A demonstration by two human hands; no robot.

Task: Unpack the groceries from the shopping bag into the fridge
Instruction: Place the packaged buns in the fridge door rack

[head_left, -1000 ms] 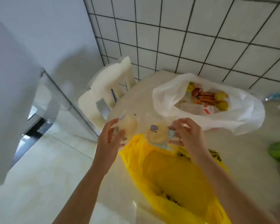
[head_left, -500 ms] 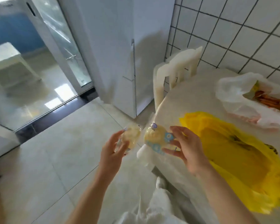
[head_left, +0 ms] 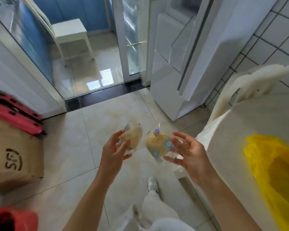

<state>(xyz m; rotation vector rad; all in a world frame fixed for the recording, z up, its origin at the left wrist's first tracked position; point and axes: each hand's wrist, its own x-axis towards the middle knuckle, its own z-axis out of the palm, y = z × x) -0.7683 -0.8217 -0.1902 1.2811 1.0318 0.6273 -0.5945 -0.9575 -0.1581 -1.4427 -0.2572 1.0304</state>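
My left hand (head_left: 114,151) holds a pale yellow bun in a clear wrapper (head_left: 134,135) over the floor. My right hand (head_left: 188,153) holds a second wrapped bun (head_left: 158,144) with a blue label, close beside the first. The white fridge (head_left: 178,64) stands ahead and to the right with its door open; its white shelves show inside. A yellow shopping bag (head_left: 277,165) lies on the table (head_left: 237,130) at the right, behind my right hand.
A white chair (head_left: 250,84) stands between the fridge and the table. A cardboard box (head_left: 15,157) and a red suitcase (head_left: 15,114) sit on the floor at the left. A glass sliding door (head_left: 83,47) is ahead. My leg and shoe (head_left: 153,183) are below.
My view has swung left from the table and bags toward the fridge and doorway. Both hands have carried the two wrapped buns away from the yellow bag, out over the floor.
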